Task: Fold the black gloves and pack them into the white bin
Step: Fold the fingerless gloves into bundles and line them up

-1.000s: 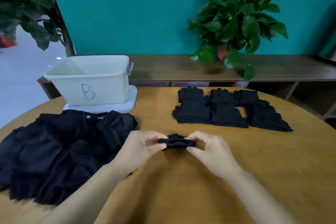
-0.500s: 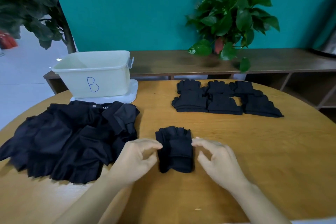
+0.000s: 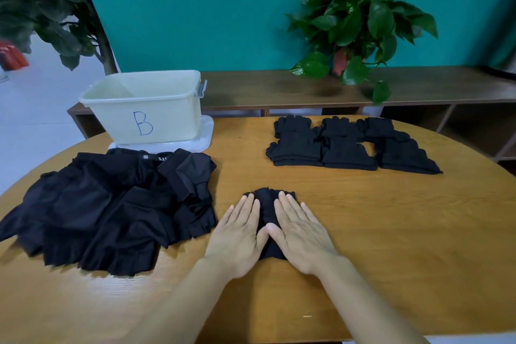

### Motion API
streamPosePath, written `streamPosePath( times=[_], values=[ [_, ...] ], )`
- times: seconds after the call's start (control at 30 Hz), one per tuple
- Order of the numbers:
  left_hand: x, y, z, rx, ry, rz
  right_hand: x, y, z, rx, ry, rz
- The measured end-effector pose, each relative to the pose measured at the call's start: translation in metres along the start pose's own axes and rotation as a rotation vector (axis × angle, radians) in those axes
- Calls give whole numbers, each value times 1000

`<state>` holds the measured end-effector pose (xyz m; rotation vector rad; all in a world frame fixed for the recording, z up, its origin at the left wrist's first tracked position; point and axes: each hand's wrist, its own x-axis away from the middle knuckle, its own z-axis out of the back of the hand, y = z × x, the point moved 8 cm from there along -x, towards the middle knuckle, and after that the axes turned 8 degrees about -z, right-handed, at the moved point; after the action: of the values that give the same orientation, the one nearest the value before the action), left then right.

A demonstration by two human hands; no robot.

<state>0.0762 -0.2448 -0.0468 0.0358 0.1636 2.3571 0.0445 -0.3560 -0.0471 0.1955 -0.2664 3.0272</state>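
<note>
Both hands press flat on a black glove [image 3: 267, 205] on the near surface [image 3: 391, 218]. The left hand [image 3: 237, 234] and right hand [image 3: 300, 232] lie side by side. Their straight fingers [image 3: 287, 205] cover the glove's sides, its far edge showing just beyond the fingertips.

office-like room, teal wall [image 3: 223, 8], potted plant [image 3: 360, 17], wooden table [image 3: 363, 218]

A matt black knitted cloth glove [image 3: 267, 205] is seen on the table [image 3: 391, 232], whose wood is smooth, with grain and a soft sheen. At ten o'clock, the white bin [image 3: 156, 112] is of smooth, faintly glossy plastic. The heaped gloves [image 3: 106, 209] at nine o'clock are of thin matt fabric.
</note>
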Motion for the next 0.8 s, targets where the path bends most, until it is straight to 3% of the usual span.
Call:
streamPosePath(
  times=[0.27, 0.37, 0.47, 0.8],
  values=[
    [3, -3, 3, 26, 57, 73, 1, 2, 2, -94, -20, -18],
    [10, -3, 10, 39, 105, 49, 9, 2, 12, -220, 15, 12],
    [24, 2, 17, 109, 136, 8, 26, -5, 18, -179, 65, 79],
    [44, 2, 2, 58, -3, -19, 45, -8, -2, -33, 0, 17]
  ],
)
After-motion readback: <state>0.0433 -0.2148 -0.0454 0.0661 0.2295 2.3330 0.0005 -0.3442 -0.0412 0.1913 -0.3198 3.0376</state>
